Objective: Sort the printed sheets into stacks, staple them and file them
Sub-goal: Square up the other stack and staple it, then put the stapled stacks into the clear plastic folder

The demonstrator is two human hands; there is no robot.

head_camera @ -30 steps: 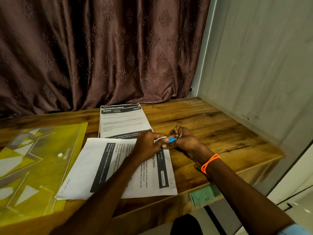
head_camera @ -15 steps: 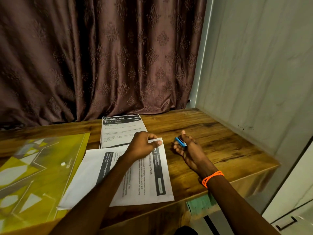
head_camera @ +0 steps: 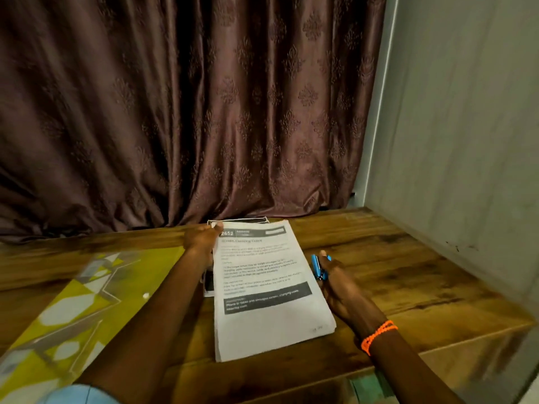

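Stapled sheets (head_camera: 267, 290) turned upright by left hand (head_camera: 202, 239), right hand (head_camera: 335, 282) holding stapler (head_camera: 318, 267)

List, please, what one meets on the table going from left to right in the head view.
yellow-green patterned folder → left hand → stack of printed sheets → blue stapler in the right hand → orange bracelet → bare wooden table

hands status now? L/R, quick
Left hand: gripping the top-left corner of the sheets.
Right hand: holding the blue stapler, beside the sheets.
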